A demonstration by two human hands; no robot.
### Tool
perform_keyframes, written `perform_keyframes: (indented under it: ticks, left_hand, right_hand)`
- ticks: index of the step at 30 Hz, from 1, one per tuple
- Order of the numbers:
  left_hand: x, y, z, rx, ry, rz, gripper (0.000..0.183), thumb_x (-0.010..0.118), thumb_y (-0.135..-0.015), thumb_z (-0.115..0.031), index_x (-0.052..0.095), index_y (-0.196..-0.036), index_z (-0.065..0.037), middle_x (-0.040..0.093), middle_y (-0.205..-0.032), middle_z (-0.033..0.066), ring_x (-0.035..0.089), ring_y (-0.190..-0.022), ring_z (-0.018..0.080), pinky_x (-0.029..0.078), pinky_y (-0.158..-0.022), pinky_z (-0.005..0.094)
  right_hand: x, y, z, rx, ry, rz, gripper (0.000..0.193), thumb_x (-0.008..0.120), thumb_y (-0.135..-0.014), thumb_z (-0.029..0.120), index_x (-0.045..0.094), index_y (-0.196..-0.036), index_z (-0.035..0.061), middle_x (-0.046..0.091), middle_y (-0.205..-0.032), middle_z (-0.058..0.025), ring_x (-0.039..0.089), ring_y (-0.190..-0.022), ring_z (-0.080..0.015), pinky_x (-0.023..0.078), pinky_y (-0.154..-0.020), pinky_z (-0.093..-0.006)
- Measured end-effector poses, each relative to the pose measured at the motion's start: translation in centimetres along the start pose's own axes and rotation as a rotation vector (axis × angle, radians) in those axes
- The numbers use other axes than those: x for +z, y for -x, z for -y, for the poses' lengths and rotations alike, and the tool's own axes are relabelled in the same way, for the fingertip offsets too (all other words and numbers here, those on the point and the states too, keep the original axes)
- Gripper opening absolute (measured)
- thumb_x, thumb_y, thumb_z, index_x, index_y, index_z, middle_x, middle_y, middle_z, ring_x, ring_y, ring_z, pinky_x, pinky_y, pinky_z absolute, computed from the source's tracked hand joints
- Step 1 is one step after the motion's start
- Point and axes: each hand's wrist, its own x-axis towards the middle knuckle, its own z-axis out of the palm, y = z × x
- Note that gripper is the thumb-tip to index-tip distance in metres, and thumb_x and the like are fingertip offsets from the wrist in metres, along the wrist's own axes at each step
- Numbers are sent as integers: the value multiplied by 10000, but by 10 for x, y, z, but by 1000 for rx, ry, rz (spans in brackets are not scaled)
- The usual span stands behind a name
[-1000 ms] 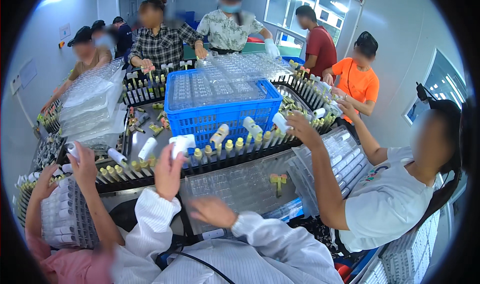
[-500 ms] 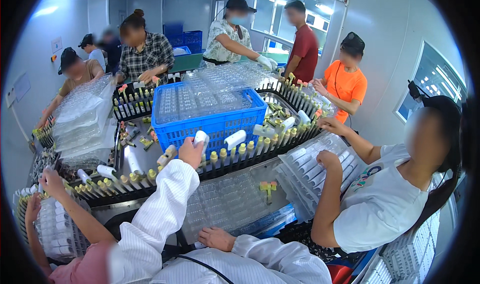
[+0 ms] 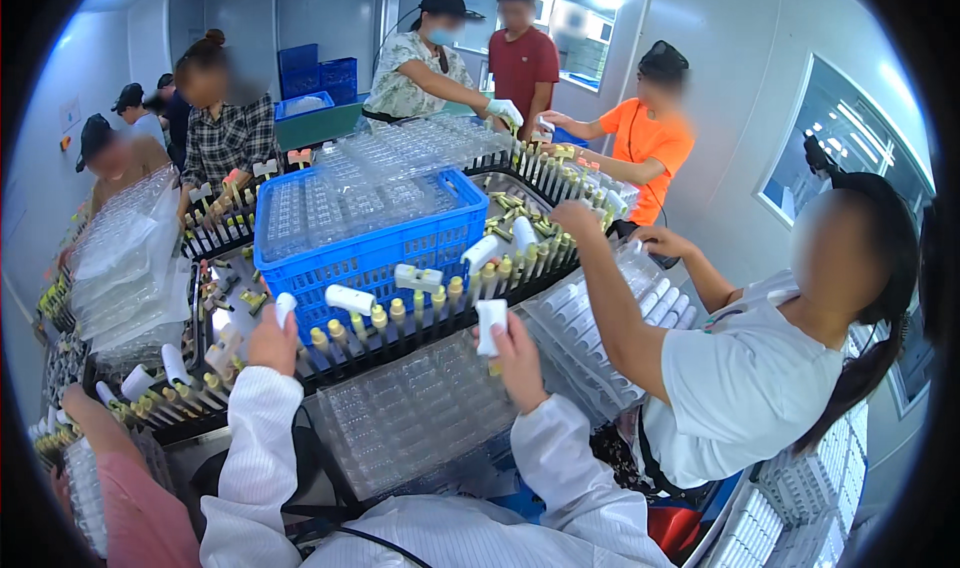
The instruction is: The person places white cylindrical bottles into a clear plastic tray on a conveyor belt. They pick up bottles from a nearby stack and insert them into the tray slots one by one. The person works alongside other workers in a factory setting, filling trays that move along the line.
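My left hand (image 3: 272,343) is raised at the near edge of the rack, its fingers closed round a small white plastic shell (image 3: 285,308). Further right, above the clear tray, my right hand (image 3: 521,366) grips a white rectangular plastic piece (image 3: 492,326) upright; a bit of yellow shows just under it. Between and beyond both hands runs a row of yellow-topped posts (image 3: 397,313). Some posts carry white shells, such as the white cover (image 3: 350,299). Below the hands lies a clear moulded plastic tray (image 3: 415,413) with compartments.
A blue crate (image 3: 370,243) stacked with clear trays stands inside the rack. Co-workers surround it; one in a white shirt (image 3: 740,368) sits close on my right beside trays of white parts (image 3: 640,313). A pink sleeve (image 3: 140,498) is close on my left.
The view has shifted, moving the scene leftward. My right hand has risen from the tray and now holds a white piece. My left hand has moved left and lower. The yellow-orange clip has left the tray.
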Motion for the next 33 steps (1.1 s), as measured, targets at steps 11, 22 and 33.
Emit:
perform_keyframes:
  ticks: [11,22,33]
  left_hand:
    - [-54,76,-26,346,-57,-427,502,670,-829,-141,498,-1284,-17,496,-1259,204,434,-1194,432,352,-1023,527]
    - [65,171,29,366,-43,522,461,686,-833,-237,580,-1270,-135,410,-1421,174,447,-1260,398,371,-1023,542]
    - [64,167,27,243,24,612,426,628,-894,-237,557,-1301,-133,349,-1460,199,494,-1223,431,436,-982,532]
  right_hand:
    - [-7,0,7,39,30,97,380,462,-1004,158,428,-1362,32,642,-1098,-96,626,-926,-128,494,-769,-270]
    - [-58,-158,84,-433,944,-518,408,563,-940,181,486,-1323,65,617,-1185,-195,607,-1062,-383,475,-884,-455]
    - [-53,-221,12,-24,1633,186,465,595,-920,293,474,-1327,103,653,-1114,-194,648,-1025,-348,524,-828,-476]
